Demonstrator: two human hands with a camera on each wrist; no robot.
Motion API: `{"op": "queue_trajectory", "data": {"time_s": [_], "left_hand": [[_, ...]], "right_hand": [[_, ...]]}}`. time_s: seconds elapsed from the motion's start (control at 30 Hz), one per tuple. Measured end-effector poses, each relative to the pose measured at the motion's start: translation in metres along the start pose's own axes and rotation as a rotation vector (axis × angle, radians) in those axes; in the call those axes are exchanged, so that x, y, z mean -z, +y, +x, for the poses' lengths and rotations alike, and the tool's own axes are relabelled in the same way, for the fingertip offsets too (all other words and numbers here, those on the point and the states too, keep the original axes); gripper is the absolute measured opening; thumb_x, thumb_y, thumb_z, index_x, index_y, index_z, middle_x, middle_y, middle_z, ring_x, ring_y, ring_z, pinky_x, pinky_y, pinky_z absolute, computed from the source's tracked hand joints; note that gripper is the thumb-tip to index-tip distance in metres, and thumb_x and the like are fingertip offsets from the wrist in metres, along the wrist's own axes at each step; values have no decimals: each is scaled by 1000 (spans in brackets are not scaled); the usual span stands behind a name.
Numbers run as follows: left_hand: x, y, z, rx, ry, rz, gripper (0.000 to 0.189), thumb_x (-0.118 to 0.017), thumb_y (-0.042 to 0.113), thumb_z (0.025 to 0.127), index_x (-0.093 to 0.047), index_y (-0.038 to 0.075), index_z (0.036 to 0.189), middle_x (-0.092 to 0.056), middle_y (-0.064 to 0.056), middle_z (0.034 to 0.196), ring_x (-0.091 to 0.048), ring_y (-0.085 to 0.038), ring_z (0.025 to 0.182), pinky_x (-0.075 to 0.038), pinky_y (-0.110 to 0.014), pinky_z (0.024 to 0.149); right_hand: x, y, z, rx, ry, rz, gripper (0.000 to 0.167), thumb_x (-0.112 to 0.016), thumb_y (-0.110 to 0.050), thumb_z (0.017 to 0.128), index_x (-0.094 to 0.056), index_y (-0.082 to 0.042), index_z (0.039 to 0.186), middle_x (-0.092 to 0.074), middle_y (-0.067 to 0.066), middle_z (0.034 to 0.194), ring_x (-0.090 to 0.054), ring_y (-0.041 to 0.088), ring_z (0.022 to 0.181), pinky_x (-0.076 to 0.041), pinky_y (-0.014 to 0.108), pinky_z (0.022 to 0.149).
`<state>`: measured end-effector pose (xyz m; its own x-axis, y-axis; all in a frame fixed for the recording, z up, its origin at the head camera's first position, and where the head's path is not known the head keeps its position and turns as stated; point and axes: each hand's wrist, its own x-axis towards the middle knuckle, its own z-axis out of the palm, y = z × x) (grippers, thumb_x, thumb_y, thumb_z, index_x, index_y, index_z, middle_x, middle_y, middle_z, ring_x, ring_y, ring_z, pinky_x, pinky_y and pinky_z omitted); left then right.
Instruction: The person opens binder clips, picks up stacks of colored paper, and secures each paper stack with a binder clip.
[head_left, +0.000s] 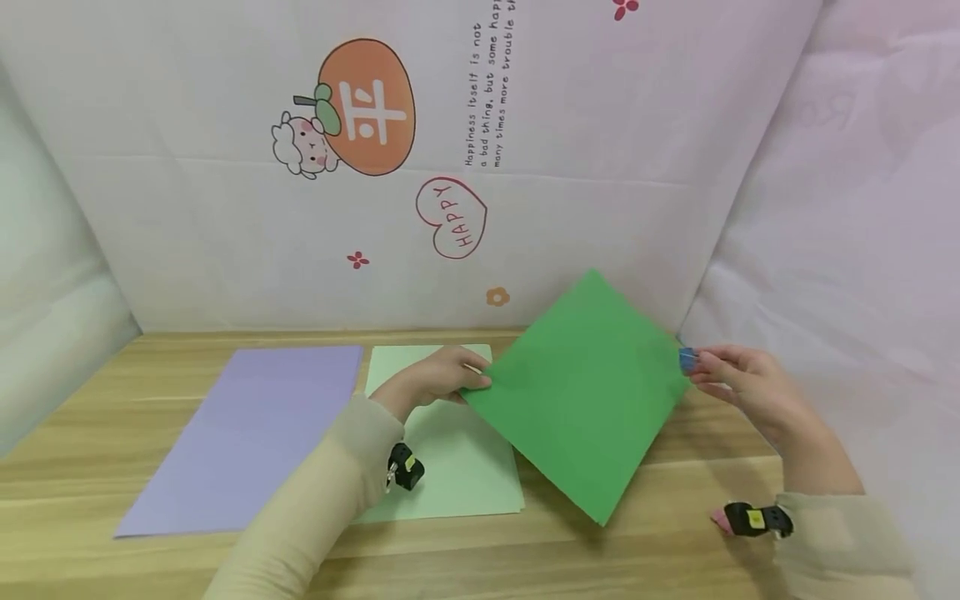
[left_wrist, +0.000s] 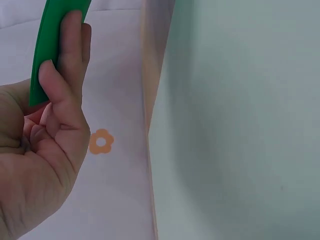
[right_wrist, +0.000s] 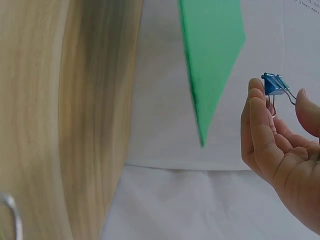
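A green sheaf of paper [head_left: 585, 392] is held up off the table, turned so its corners point up, down and sideways. My left hand [head_left: 438, 377] pinches its left corner; in the left wrist view, thumb and fingers press the green paper [left_wrist: 50, 55] from both sides. Close to the opposite corner, my right hand [head_left: 750, 387] holds a blue binder clip [head_left: 687, 359]. The right wrist view shows the binder clip [right_wrist: 273, 85] with its wire handles between thumb and fingers, apart from the green sheaf [right_wrist: 212, 55].
Light green paper [head_left: 457, 467] lies on the wooden table [head_left: 420, 558] beneath my left forearm. Purple paper [head_left: 262, 433] lies farther left. Printed white cloth [head_left: 585, 167] rises behind the table. A small pink object [head_left: 722, 521] shows by the right wrist strap.
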<state>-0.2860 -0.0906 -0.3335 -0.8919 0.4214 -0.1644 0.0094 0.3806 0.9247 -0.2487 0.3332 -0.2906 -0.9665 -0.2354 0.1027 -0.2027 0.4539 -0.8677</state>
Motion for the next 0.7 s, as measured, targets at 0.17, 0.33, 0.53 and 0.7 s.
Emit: {"op": "queue_trajectory", "data": {"time_s": [0.17, 0.33, 0.53, 0.7], "left_hand": [[6, -3, -9, -54, 42, -26, 26, -60, 9, 99, -67, 0, 123, -71, -13, 113, -67, -10, 81, -59, -30, 78], [19, -5, -22, -73, 105, -30, 33, -58, 9, 100, -62, 0, 131, -70, -16, 119, -67, -9, 85, -59, -33, 80], [33, -4, -37, -83, 214, -118, 35, -57, 9, 101, -59, -1, 134, -70, -19, 119, -69, -7, 79, -60, -32, 81], [38, -2, -51, -93, 316, -175, 39, -57, 13, 102, -55, 0, 139, -65, -21, 129, -69, -5, 79, -60, -28, 79]], "right_hand": [[-2, -4, 4, 63, -5, 224, 38, -44, -27, 106, -46, 5, 126, -69, -9, 102, -65, 2, 94, -55, 15, 84], [-5, -14, 8, 101, 15, 324, 31, -43, -28, 106, -45, -3, 124, -71, -8, 101, -66, 2, 93, -55, 14, 83], [-14, -32, 17, 85, 49, 432, 32, -44, -30, 105, -45, -2, 121, -72, -5, 97, -67, 4, 90, -56, 15, 82], [-31, -48, 25, 98, 29, 586, 22, -47, -24, 105, -52, -4, 113, -74, -2, 93, -69, 7, 86, -57, 16, 80]]}}
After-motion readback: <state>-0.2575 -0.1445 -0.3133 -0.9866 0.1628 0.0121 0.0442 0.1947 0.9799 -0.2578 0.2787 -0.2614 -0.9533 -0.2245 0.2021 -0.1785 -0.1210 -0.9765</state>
